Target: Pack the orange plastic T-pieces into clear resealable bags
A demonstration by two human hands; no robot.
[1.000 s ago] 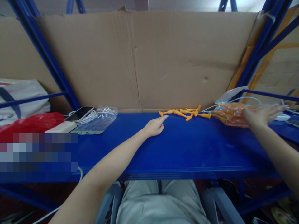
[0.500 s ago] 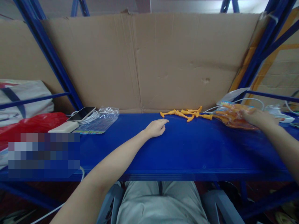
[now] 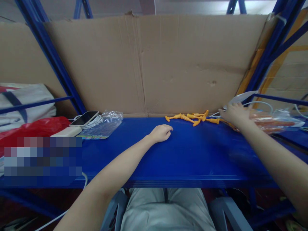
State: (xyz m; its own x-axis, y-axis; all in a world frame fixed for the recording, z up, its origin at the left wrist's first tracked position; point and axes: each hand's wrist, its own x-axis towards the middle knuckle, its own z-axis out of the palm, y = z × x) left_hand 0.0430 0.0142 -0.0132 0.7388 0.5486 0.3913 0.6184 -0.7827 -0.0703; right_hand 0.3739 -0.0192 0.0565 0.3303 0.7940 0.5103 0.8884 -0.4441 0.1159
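My left hand (image 3: 161, 133) rests on the blue tabletop (image 3: 187, 154) with its fingers curled in and nothing visible in them. Ahead of it and to the right, several yellow-orange plastic pieces shaped like small toy hammers (image 3: 185, 117) lie in a loose row by the cardboard. My right hand (image 3: 235, 115) is over the left end of a clear plastic bag (image 3: 276, 121) that has more orange pieces inside. Its fingers are spread, pointing left and away from me. An orange piece (image 3: 228, 124) shows partly below this hand; whether the hand touches it is hidden.
Tall cardboard (image 3: 183, 64) stands along the back between blue rack posts (image 3: 53, 61). At the left lie a phone (image 3: 84, 118) on a coiled white cable, a flat clear packet (image 3: 103, 126), a white block (image 3: 66, 131) and a red plastic bag (image 3: 45, 126).
My right hand has moved left from the bag's upper side to its left end, and the bag now lies further right. My left hand stays in place with its index finger curled in more.
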